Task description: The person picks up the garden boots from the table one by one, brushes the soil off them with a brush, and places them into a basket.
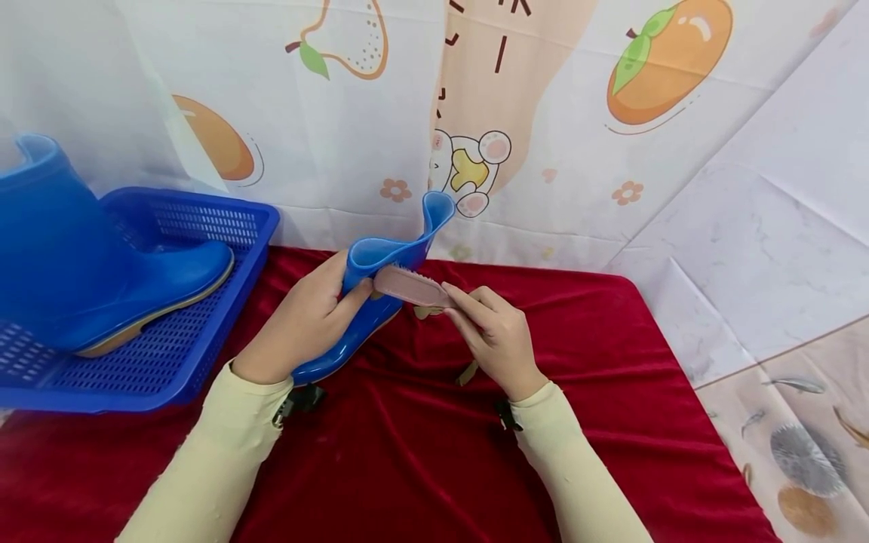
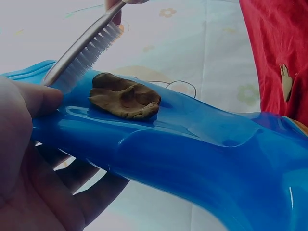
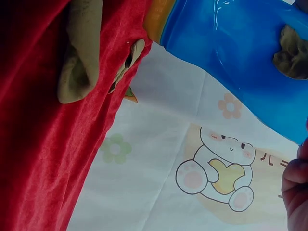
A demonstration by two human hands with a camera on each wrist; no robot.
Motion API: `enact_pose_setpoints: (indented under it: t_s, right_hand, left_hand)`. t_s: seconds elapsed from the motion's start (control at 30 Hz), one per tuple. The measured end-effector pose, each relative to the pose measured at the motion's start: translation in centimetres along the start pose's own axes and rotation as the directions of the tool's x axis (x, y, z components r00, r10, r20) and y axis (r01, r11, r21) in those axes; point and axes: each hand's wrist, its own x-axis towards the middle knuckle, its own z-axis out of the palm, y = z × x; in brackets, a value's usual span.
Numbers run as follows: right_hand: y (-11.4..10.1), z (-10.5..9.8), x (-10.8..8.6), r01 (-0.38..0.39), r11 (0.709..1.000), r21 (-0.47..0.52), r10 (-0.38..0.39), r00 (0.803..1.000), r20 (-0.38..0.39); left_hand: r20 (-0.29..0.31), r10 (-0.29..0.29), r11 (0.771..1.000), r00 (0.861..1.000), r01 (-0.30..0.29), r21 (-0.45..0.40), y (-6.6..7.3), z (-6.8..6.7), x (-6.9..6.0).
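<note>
A blue rain boot (image 1: pixel 346 348) is held up over the red cloth, its open top pointing away. My left hand (image 1: pixel 302 320) grips its shaft near the rim, thumb on the near side and fingers around underneath. A flattened brown clay-like lump (image 2: pixel 125 97) sticks to the shaft beyond the thumb. My right hand (image 1: pixel 498 339) pinches one end of a brush (image 1: pixel 410 288) with a pinkish-brown back. In the left wrist view its white bristles (image 2: pixel 89 57) face the boot close to the left thumb; whether they touch the boot I cannot tell.
At left, a second blue boot (image 1: pixel 145 271) lies in a blue plastic basket (image 1: pixel 122 400). Brown pieces (image 3: pixel 81 53) lie on the red cloth (image 1: pixel 421 452) beyond the right hand. A white fruit-print curtain (image 1: pixel 339 136) hangs behind the table.
</note>
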Motion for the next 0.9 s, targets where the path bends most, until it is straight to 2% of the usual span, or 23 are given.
enact_pose_setpoints:
  t_s: [0.37, 0.67, 0.8, 0.9]
  right_hand:
    - [0.45, 0.27, -0.34, -0.053, 0.998, -0.043, 0.056, 0.996, 0.069]
    - [0.62, 0.33, -0.42, -0.078, 0.996, -0.047, 0.082, 0.992, 0.099]
    - [0.74, 0.34, -0.54, -0.075, 0.996, -0.049, 0.08, 0.992, 0.095]
    - [0.63, 0.23, -0.47, -0.064, 0.998, -0.025, 0.066, 0.995, 0.081]
  left_hand:
    - [-0.047, -0.052, 0.999, 0.998, 0.052, -0.004, -0.05, -0.32, 0.05]
    - [-0.117, -0.091, 0.996, 0.989, 0.088, -0.03, -0.37, -0.29, 0.14]
    - [-0.123, -0.113, 0.993, 0.986, 0.108, -0.047, -0.43, -0.33, 0.15]
    - [-0.105, -0.116, 0.993, 0.988, 0.111, -0.049, -0.38, -0.32, 0.14]
